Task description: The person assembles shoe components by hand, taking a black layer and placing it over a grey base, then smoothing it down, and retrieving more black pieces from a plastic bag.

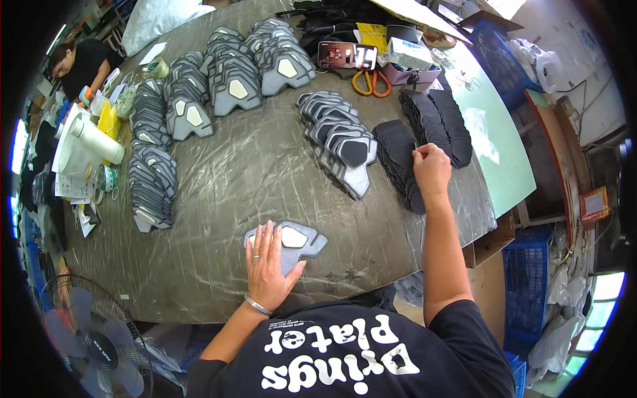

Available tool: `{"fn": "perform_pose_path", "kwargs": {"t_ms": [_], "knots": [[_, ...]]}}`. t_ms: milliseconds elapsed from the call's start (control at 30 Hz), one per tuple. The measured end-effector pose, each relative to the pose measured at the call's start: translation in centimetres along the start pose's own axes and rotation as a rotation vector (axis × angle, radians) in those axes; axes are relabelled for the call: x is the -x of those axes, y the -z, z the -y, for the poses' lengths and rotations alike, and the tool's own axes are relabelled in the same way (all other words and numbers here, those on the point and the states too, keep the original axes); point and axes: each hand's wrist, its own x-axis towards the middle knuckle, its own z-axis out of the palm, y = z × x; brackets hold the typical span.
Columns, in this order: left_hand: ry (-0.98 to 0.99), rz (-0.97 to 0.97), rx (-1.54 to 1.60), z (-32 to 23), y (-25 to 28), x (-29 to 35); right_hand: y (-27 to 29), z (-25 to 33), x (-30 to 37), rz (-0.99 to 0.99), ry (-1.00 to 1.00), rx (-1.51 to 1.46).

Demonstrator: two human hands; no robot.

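Note:
My left hand lies flat with its fingers stretched out on a grey shaped pad piece near the table's front edge. A pale cream patch shows on that piece beside my fingers. Over on the right, my right hand is closed in a pinch at the edge of a fanned row of black pieces. What sits between those fingertips, if anything, is too small to make out. Left of that row runs an overlapping stack of grey pieces with dark patches.
Fanned stacks of grey pieces with cream patches line the table's far and left sides. More black pieces lie right of my hand. Orange-handled scissors and a phone are at the back. A fan stands lower left; a person sits far left.

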Motion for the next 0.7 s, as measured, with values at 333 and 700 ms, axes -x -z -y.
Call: {"fn": "perform_pose_path", "kwargs": {"t_ms": [333,700], "knots": [[0.010,-0.060,0.019,0.6,0.3,0.4,1.4,4.0,5.8,0.293,0.234,-1.040],[-0.068,-0.038,0.041,-0.2,0.1,2.9,1.2,5.3,15.6,0.753,-0.548,-1.290]]}}
